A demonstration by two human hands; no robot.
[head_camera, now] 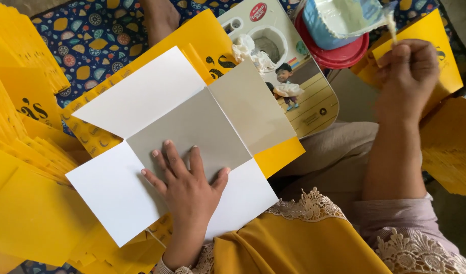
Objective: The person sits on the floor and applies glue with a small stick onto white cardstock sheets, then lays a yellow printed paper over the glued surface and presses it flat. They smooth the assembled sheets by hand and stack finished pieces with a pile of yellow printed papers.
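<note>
My left hand lies flat, fingers spread, on a grey square panel of an unfolded cardboard sheet with white flaps, pressing it down on my lap. My right hand is raised at the upper right, fingers pinched on a thin stick with a pale, glue-coated tip. That tip sits at the rim of a blue container holding white paste, which rests on a red lid.
Stacks of yellow printed card sheets lie at the left, and more at the right. A board with a cartoon picture carries a wad of white tissue. A patterned blue mat lies beneath.
</note>
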